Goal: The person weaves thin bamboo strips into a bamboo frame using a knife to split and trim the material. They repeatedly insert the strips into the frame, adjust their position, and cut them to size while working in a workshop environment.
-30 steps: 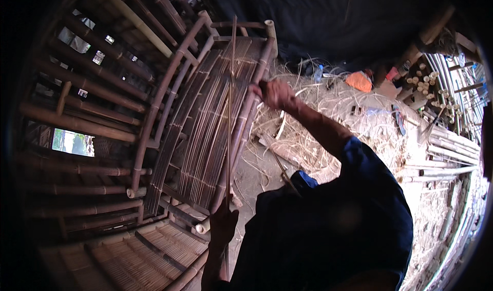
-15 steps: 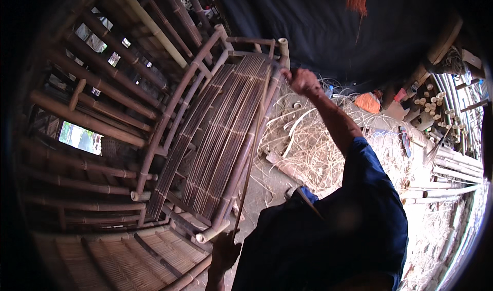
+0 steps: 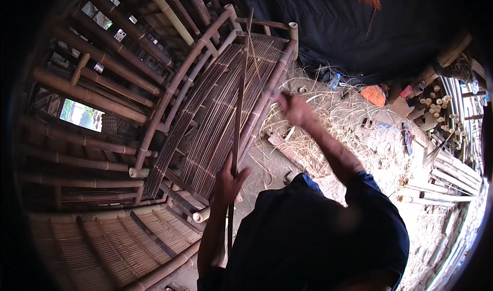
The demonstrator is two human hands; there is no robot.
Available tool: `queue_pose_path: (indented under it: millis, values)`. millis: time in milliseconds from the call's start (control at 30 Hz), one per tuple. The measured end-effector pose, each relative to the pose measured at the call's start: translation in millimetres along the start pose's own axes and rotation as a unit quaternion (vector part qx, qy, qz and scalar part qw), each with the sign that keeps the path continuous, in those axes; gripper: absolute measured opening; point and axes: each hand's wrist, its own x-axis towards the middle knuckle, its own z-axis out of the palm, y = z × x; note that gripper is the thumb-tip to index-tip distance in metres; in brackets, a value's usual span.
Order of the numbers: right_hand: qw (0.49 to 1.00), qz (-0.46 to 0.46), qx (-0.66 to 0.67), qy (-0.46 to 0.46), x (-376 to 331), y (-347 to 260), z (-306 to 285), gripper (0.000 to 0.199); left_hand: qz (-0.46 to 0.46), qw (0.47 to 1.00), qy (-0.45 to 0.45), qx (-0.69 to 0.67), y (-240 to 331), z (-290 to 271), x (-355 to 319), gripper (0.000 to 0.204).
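A long, dark bamboo strip (image 3: 239, 106) stands almost upright in the view, running from above the bamboo bench's far end down past my body. My left hand (image 3: 227, 184) grips it low down, the thumb sticking out to the right. To the right of the strip, beside the bench's front rail, is my right hand (image 3: 295, 110). Its fingers are curled closed, and motion blurs whatever it holds. A thin pale sliver (image 3: 253, 57) slants near the strip's upper part. Behind the strip lies the slatted bamboo bench (image 3: 215, 132), with brown slats and a curved backrest.
Pale bamboo shavings (image 3: 328, 142) cover the ground to the right, with an orange bundle (image 3: 373, 95) and a clear bottle (image 3: 335, 81) farther back. Cut bamboo poles (image 3: 441, 106) are stacked at far right. A dark sheet (image 3: 328, 29) hangs behind. Another slatted bamboo piece (image 3: 113, 239) stands lower left.
My left hand has moved up and farther from my body, raising the strip, which now stands steeper. My right hand has come down from the bench's far corner toward me.
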Motion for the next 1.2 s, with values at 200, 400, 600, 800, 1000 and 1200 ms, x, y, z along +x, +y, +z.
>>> queue_pose_path:
  millis: [200,400,600,800,1000,1200]
  values:
    - [0.955,-0.298,-0.003,0.000,-96,-40,74,0.062,0.074,0.961,0.046,-0.261,1,22,64,0.058]
    - [0.984,-0.163,-0.030,0.068,-42,-23,70,0.064,0.015,0.987,-0.024,-0.158,16,8,55,0.071]
    - [0.978,-0.097,-0.065,0.174,45,22,-10,0.081,0.027,0.994,-0.054,-0.087,32,-9,-25,0.068]
    - [0.985,-0.109,-0.058,0.118,53,6,-74,0.081,0.010,0.998,-0.064,-0.014,24,-33,-89,0.074]
    - [0.976,-0.090,-0.003,0.199,98,41,-104,0.078,-0.044,0.996,-0.082,-0.004,22,-39,-111,0.067]
    - [0.964,0.006,-0.033,0.265,130,81,-175,0.090,-0.214,0.953,-0.209,-0.040,0,-65,-155,0.076]
